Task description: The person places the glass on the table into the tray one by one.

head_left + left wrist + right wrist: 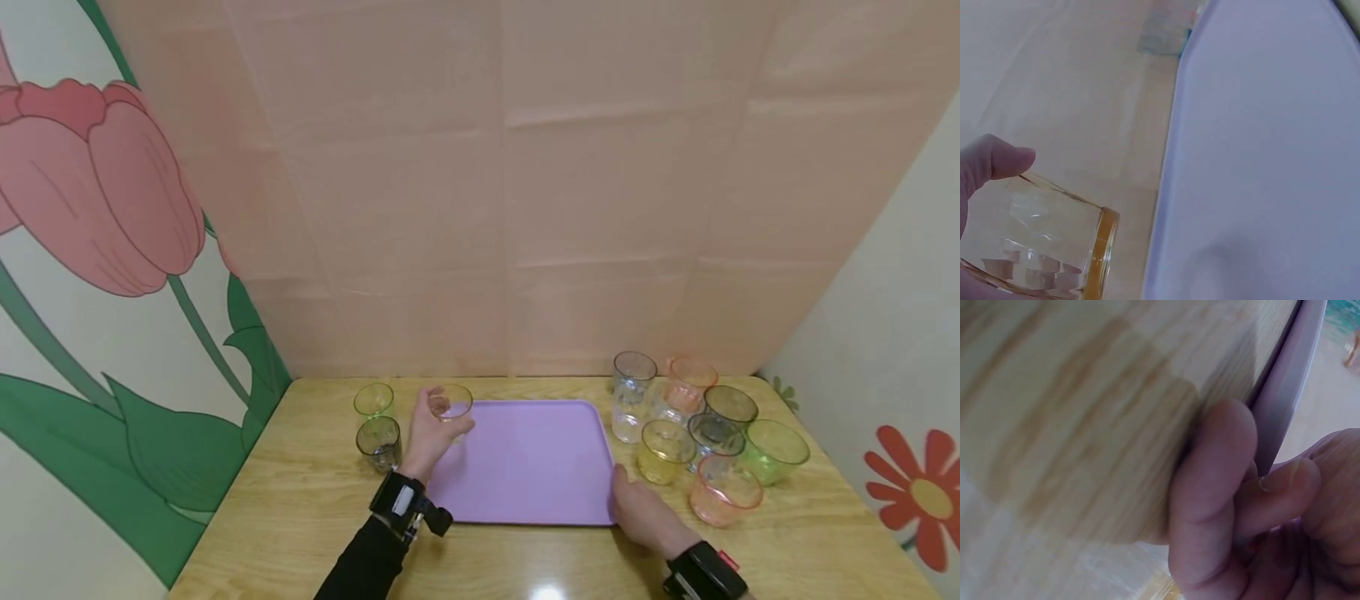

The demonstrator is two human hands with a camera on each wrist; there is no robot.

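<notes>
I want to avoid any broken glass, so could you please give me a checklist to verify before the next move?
1. Left hand grips the amber glass: ok.
2. Right hand is at the right edge of the purple tray: ok.
3. Green glass and dark glass, beside the left hand, stand upright: ok.
4. Right hand is well away from the grouped glasses: not ok, they stand close.
5. Base of the amber glass touches the tray: cannot tell.
</notes>
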